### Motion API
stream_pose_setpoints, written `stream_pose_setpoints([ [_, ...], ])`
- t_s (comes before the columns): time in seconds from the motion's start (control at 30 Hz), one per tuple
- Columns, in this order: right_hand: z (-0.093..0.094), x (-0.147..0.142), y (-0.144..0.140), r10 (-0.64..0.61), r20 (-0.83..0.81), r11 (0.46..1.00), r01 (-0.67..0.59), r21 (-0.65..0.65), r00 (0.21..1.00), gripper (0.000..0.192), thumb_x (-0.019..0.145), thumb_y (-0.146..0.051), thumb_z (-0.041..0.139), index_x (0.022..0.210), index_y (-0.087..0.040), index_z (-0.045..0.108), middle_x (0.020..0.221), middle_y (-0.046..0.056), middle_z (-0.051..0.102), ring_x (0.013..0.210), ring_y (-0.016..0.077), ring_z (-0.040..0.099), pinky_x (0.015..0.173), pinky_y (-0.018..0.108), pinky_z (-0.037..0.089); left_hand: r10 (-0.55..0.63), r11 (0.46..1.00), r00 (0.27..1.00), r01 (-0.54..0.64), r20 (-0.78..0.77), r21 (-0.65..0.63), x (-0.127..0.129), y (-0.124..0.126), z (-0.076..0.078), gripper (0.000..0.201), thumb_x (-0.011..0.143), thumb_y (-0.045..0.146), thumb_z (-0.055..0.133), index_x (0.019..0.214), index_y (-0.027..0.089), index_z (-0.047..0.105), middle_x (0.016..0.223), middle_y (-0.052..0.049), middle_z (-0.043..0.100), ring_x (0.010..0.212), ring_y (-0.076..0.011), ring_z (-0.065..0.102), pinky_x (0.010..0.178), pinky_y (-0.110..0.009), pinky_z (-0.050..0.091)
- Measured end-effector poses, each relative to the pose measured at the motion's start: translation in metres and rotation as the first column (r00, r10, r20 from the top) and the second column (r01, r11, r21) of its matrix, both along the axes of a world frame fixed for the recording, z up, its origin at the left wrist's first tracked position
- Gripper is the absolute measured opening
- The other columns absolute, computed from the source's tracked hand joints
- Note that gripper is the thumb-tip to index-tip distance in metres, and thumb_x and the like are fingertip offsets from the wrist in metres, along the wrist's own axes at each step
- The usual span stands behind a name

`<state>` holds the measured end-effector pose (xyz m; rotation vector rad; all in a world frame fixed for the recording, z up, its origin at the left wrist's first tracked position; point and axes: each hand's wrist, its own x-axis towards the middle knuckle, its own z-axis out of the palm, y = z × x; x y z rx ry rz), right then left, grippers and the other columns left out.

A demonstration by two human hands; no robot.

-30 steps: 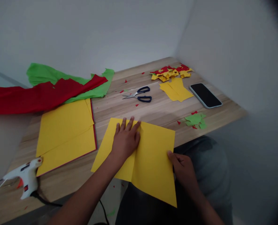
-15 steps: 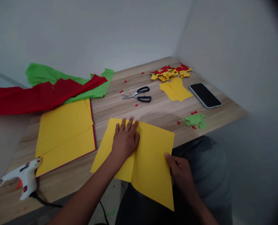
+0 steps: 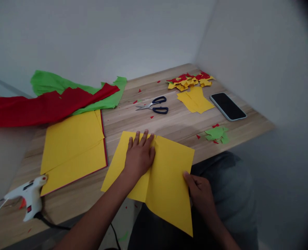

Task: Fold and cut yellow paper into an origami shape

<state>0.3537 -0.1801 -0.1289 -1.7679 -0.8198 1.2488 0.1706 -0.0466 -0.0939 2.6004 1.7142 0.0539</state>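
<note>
A large yellow paper sheet (image 3: 169,173) lies folded over the near edge of the wooden table (image 3: 177,121), its lower corner hanging off toward my lap. My left hand (image 3: 139,154) presses flat on the sheet next to the fold line, fingers spread slightly. My right hand (image 3: 199,192) pinches the sheet's right edge between thumb and fingers, below the table edge.
Scissors (image 3: 154,105) lie mid-table. A phone (image 3: 228,106) and yellow and red paper scraps (image 3: 191,83) sit at the far right, green scraps (image 3: 216,133) nearer. Yellow sheets (image 3: 72,149), red and green crepe paper (image 3: 52,100) and a glue gun (image 3: 26,196) are on the left.
My right hand has slid a little down and left along the sheet's edge, drawing the hanging flap inward. My left hand has stayed pressed in place.
</note>
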Motion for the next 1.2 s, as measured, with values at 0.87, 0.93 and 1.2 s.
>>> stream_pose_setpoints([
  [0.87, 0.047, 0.048, 0.056, 0.259, 0.701, 0.956, -0.281, -0.086, 0.665, 0.040, 0.094, -0.044, 0.042, 0.081, -0.020, 0.070, 0.077, 0.009, 0.072, 0.068, 0.0218, 0.063, 0.057, 0.029, 0.033, 0.108, 0.992, 0.988, -0.115, 0.108, 0.060, 0.000, 0.017, 0.002, 0.047, 0.100, 0.029, 0.034, 0.145, 0.022, 0.048, 0.158, -0.011, 0.039, 0.145, -0.0328, 0.034, 0.115, -0.057, 0.031],
  [0.93, 0.053, 0.053, 0.085, 0.252, 0.798, 0.948, -0.304, -0.091, 0.547, 0.040, 0.096, -0.040, 0.040, 0.080, -0.018, 0.070, 0.080, 0.010, 0.072, 0.072, 0.0214, 0.062, 0.058, 0.029, 0.031, 0.078, 0.993, 0.990, -0.087, 0.118, 0.074, -0.002, 0.020, 0.004, 0.046, 0.100, 0.032, 0.037, 0.143, 0.020, 0.049, 0.158, -0.010, 0.039, 0.146, -0.0309, 0.034, 0.118, -0.054, 0.029],
  [1.2, 0.049, 0.045, 0.121, 0.289, 0.889, 0.944, -0.262, -0.203, 0.354, 0.038, 0.096, -0.039, 0.042, 0.083, -0.019, 0.072, 0.084, 0.011, 0.073, 0.077, 0.0244, 0.065, 0.057, 0.031, 0.026, 0.038, 0.999, 0.999, -0.037, 0.017, -0.034, -0.011, 0.015, -0.006, 0.060, 0.101, 0.046, 0.028, 0.156, 0.020, 0.027, 0.164, -0.003, 0.025, 0.151, -0.0295, 0.020, 0.121, -0.057, 0.019],
])
